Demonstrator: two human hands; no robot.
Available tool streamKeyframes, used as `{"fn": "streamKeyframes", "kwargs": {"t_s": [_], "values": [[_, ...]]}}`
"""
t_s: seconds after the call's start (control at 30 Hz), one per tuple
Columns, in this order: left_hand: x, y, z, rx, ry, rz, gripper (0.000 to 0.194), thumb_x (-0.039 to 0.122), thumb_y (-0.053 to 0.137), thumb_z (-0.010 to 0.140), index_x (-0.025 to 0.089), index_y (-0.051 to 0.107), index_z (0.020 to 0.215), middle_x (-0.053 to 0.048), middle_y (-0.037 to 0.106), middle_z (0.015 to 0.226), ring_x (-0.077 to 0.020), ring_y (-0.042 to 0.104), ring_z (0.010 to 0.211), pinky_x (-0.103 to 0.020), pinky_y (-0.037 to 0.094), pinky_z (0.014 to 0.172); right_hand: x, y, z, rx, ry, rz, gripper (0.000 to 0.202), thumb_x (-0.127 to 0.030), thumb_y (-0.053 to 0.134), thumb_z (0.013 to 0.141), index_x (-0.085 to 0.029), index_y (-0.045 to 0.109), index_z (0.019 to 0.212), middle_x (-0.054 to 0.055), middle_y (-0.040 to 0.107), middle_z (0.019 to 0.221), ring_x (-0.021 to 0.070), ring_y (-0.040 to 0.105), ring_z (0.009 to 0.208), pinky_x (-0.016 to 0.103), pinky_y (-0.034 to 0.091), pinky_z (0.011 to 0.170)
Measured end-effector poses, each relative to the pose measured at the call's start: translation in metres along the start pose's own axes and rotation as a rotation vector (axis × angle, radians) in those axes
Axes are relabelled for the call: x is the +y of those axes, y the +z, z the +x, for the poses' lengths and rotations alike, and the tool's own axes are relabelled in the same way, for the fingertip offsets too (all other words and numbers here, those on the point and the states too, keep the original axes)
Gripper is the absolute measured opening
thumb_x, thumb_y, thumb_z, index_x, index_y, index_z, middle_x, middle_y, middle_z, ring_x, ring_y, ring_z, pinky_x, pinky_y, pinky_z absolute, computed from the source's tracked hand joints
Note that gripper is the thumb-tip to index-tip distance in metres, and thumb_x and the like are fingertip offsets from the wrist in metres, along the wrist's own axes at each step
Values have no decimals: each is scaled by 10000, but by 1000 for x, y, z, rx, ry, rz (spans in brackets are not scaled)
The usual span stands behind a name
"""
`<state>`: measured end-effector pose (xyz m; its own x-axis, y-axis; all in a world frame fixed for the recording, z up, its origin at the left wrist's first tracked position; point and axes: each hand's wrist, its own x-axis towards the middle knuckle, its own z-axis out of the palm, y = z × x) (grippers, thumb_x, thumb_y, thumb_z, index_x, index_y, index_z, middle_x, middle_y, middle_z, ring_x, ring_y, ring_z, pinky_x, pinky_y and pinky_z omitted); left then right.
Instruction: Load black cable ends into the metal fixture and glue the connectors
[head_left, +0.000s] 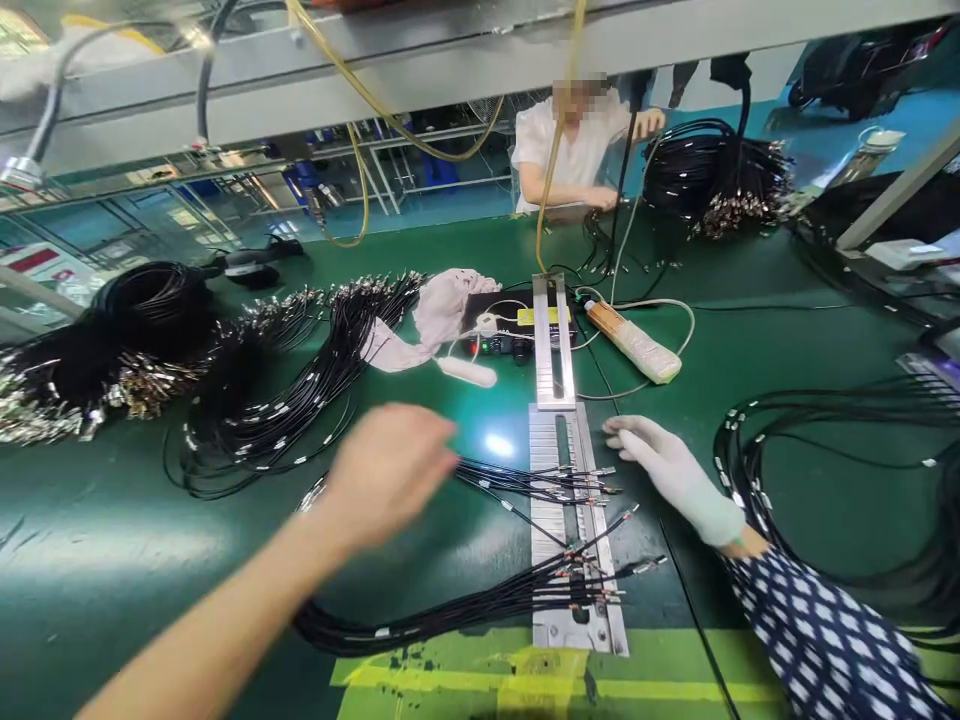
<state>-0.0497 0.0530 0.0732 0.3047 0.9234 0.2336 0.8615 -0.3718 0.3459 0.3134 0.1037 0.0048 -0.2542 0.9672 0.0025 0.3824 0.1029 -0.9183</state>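
My bare left hand (394, 465) is slightly blurred above the table, its fingers curled together; what they hold, if anything, is hidden. Beneath and beside it, a group of thin black cables (510, 478) runs right across a slotted metal fixture (546, 430). In a white glove, my right hand (671, 470) hovers just right of the fixture. Its fingers are partly stretched and apart, with nothing visible in them. A lower bundle of black cables (427, 612) curves onto the fixture's near end, metal-tipped ends sticking out past its right edge.
Heaped black cables (300, 400) lie at left, and looped cables (750, 440) at right. Behind the fixture are a black box (517, 345), a pale cloth (450, 305) and a wrapped tool (637, 345). A co-worker (574, 150) sits across the green table (450, 560).
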Motion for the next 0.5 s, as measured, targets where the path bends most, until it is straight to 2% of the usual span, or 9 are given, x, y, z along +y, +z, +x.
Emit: {"fn": "streamKeyframes", "kwargs": {"t_s": [0.07,0.1,0.17,0.2,0.27,0.37,0.43,0.5], "values": [[7,39,-6,-179,175,35,439,446,529,962,255,533,1358,-102,561,1372,-312,496,1245,-498,384,1063,7,10,22,18,-103,-133,390,-457,452,969,-196,607,1214,103,688,1210,238,668,1048,415,532,965],[9,56,-7,-228,195,44,436,435,497,979,233,516,1366,-114,566,1353,-302,502,1221,-480,390,1045,10,15,32,32,-122,-167,385,-434,455,963,-200,604,1230,96,690,1203,241,656,1067,431,509,998],[9,78,-7,-305,166,43,390,445,448,998,203,561,1283,-112,626,1189,-274,547,1076,-426,432,937,13,25,44,48,-136,-221,366,-403,480,947,-217,617,1231,84,706,1152,262,635,1085,467,483,1015],[8,83,-8,-337,144,17,367,453,430,1004,196,595,1207,-95,640,1088,-255,559,992,-390,442,873,13,29,47,54,-144,-246,349,-390,498,936,-226,630,1215,81,704,1153,275,620,1104,481,473,1018],[5,80,-12,-414,110,-96,346,456,404,1015,197,629,1066,-57,630,953,-215,559,882,-332,435,789,12,34,47,64,-162,-286,310,-361,517,922,-238,650,1174,75,690,1186,291,593,1141,491,461,1021],[-1,59,-18,-511,39,-324,326,431,420,1017,205,645,949,-20,612,881,-173,566,834,-279,425,756,8,35,41,57,-180,-313,276,-331,495,936,-243,655,1142,65,678,1209,276,592,1134,465,472,1006],[-6,49,-20,-517,-36,-423,291,409,474,999,205,669,926,-17,621,879,-168,578,843,-271,427,764,6,35,36,37,-183,-321,266,-336,494,944,-245,655,1135,62,688,1175,270,606,1100,450,491,980],[-13,48,-17,-461,-94,-459,249,376,519,977,203,691,928,-27,638,910,-180,586,885,-284,433,802,5,35,32,22,-182,-324,271,-344,506,945,-242,648,1153,65,686,1175,271,609,1092,448,496,979]]}}
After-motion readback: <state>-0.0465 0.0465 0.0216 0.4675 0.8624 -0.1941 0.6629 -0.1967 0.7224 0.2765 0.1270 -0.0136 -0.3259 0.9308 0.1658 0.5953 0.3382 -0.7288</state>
